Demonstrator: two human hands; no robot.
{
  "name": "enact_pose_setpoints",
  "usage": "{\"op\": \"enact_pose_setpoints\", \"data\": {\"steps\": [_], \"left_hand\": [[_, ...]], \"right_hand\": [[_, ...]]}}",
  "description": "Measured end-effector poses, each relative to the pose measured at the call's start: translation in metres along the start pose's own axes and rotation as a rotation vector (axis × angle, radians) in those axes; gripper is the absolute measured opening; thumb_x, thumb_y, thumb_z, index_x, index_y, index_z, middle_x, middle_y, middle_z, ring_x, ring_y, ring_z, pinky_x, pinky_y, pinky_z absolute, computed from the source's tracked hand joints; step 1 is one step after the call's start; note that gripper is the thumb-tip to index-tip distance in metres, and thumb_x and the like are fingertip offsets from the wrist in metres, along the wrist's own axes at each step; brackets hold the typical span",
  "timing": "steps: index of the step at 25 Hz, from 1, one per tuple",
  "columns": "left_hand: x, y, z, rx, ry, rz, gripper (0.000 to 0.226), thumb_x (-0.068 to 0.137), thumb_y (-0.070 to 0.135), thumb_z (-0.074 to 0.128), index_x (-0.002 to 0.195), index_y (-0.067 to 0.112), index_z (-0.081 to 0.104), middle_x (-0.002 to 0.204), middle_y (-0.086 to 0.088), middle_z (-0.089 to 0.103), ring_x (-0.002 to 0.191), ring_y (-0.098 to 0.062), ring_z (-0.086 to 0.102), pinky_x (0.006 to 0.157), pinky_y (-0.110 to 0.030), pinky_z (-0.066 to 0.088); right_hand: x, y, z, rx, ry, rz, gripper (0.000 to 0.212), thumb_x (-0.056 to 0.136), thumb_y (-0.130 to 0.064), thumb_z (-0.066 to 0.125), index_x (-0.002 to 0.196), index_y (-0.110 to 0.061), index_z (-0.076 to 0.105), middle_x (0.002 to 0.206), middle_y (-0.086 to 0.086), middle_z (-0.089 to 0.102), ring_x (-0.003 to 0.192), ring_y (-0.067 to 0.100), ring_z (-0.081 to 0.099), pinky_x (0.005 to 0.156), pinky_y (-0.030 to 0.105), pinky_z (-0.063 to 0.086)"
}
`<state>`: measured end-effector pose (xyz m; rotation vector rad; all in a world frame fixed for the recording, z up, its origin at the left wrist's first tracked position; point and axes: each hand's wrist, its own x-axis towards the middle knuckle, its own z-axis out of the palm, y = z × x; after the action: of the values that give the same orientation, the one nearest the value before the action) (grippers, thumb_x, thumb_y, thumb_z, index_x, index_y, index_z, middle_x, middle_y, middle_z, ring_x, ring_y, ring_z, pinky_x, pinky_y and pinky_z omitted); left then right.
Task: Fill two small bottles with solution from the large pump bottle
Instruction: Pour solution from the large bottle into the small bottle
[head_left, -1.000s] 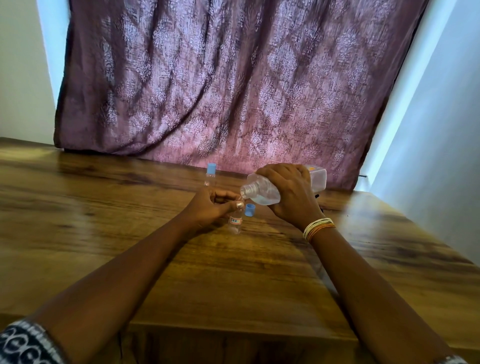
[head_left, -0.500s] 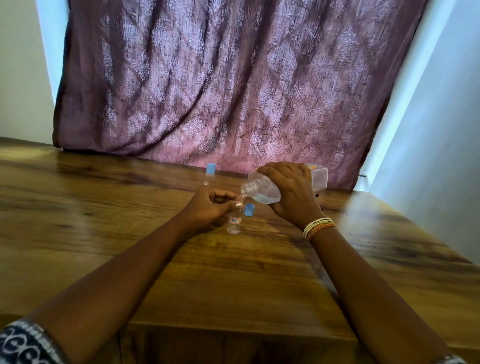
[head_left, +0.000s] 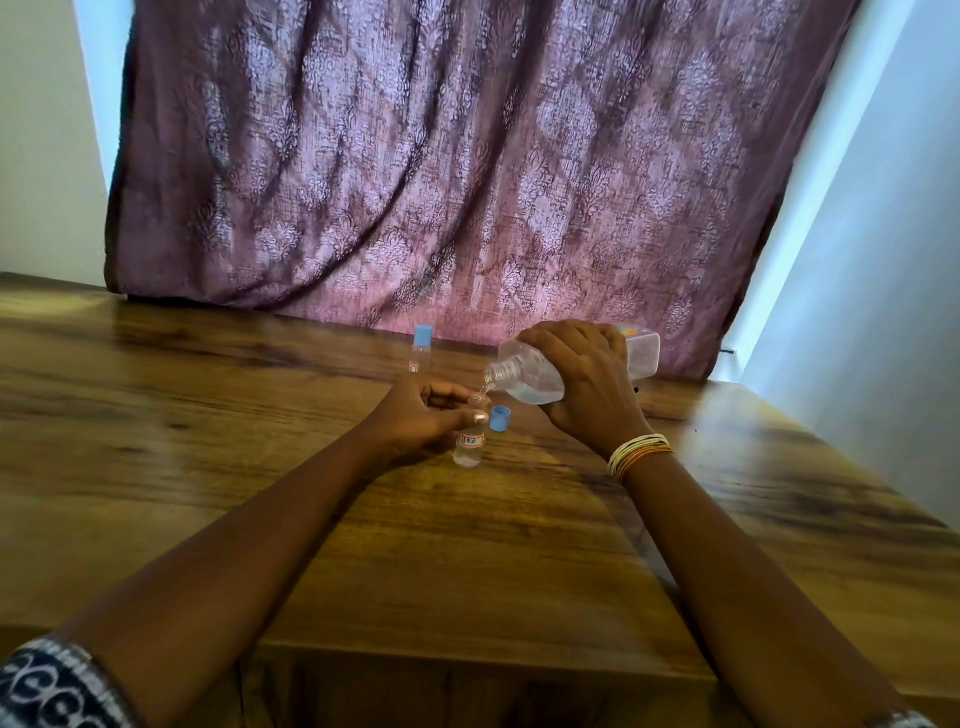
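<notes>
Compared with a second before, little had changed: your hands held the same places, the large bottle (head_left: 530, 376) kept its tilt, and the uncapped small bottle (head_left: 470, 439) sat a touch lower against your left hand, more of its clear body showing beneath the fingers.

Your left hand (head_left: 418, 418) was closed loosely around that small bottle, thumb and fingers curled about its upper part while its base rested on the wooden table (head_left: 208, 415). It stood upright, long axis vertical, mouth upward.

Your right hand (head_left: 587, 384) was wrapped firmly over the middle of the large bottle, gripping it from above. You had it lying nearly on its side, long axis running left to right, the threaded open neck pointing left and slightly down, right over the small bottle's mouth. A thin run of clear liquid showed between the two openings, and liquid pooled along its lower side.

The loose blue cap (head_left: 500, 418) lay on the table just right of the small bottle. The second small bottle (head_left: 420, 353), capped in blue, stood upright farther back, near the curtain (head_left: 467, 166), apart from both hands.
</notes>
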<state>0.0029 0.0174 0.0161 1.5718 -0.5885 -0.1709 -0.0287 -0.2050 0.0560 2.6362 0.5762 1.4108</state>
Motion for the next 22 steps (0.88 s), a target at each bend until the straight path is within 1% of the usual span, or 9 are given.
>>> {"op": "enact_pose_setpoints", "data": {"steps": [3, 6, 12, 17, 20, 22], "left_hand": [[0.0001, -0.0005, 0.0003, -0.001, -0.013, -0.016, 0.029, 0.078, 0.005, 0.073, 0.106, -0.002, 0.069, 0.106, -0.02, 0.072, 0.099, -0.034, 0.07, 0.085, -0.046, 0.057], [0.0009, -0.0016, -0.001, 0.004, -0.021, -0.025, 0.028, 0.078, 0.005, 0.074, 0.105, -0.001, 0.069, 0.105, -0.019, 0.073, 0.099, -0.033, 0.07, 0.089, -0.049, 0.056], [-0.0015, 0.0006, 0.0022, -0.013, -0.015, -0.019, 0.028, 0.079, 0.0, 0.071, 0.106, -0.005, 0.068, 0.107, -0.024, 0.071, 0.103, -0.04, 0.067, 0.092, -0.054, 0.053], [-0.003, 0.0009, 0.0005, 0.002, -0.018, -0.025, 0.032, 0.077, 0.006, 0.074, 0.107, -0.004, 0.068, 0.106, -0.021, 0.072, 0.102, -0.04, 0.068, 0.092, -0.06, 0.051], [-0.0029, 0.0004, -0.0006, -0.007, -0.03, -0.02, 0.039, 0.07, 0.016, 0.079, 0.104, -0.002, 0.07, 0.104, -0.021, 0.073, 0.104, -0.047, 0.064, 0.093, -0.065, 0.047], [-0.0034, 0.0019, 0.0003, 0.0, -0.031, -0.018, 0.033, 0.074, 0.01, 0.076, 0.104, -0.002, 0.069, 0.104, -0.021, 0.073, 0.105, -0.045, 0.065, 0.093, -0.059, 0.051]], "right_hand": [[0.0004, -0.0001, -0.0008, -0.003, 0.001, 0.0, 0.054, 0.07, -0.028, 0.075, 0.121, -0.028, 0.056, 0.119, -0.007, 0.063, 0.112, 0.021, 0.056, 0.092, 0.048, 0.038], [0.0006, -0.001, -0.0012, -0.01, 0.004, -0.002, 0.053, 0.07, -0.028, 0.075, 0.121, -0.028, 0.057, 0.119, -0.007, 0.063, 0.112, 0.02, 0.056, 0.091, 0.047, 0.038], [0.0008, -0.0002, -0.0006, -0.029, 0.01, 0.004, 0.053, 0.07, -0.029, 0.075, 0.12, -0.028, 0.057, 0.119, -0.008, 0.063, 0.113, 0.019, 0.056, 0.093, 0.045, 0.036], [0.0006, 0.0, -0.0008, -0.038, 0.022, 0.002, 0.052, 0.071, -0.031, 0.075, 0.12, -0.029, 0.057, 0.119, -0.008, 0.063, 0.112, 0.019, 0.056, 0.093, 0.046, 0.037], [0.0006, -0.0003, -0.0006, -0.037, 0.026, 0.002, 0.053, 0.071, -0.031, 0.075, 0.12, -0.029, 0.056, 0.119, -0.008, 0.063, 0.113, 0.019, 0.056, 0.093, 0.046, 0.037], [0.0005, -0.0004, -0.0006, -0.033, 0.029, 0.002, 0.052, 0.072, -0.032, 0.075, 0.12, -0.029, 0.056, 0.119, -0.008, 0.063, 0.112, 0.02, 0.056, 0.093, 0.047, 0.037]]}}
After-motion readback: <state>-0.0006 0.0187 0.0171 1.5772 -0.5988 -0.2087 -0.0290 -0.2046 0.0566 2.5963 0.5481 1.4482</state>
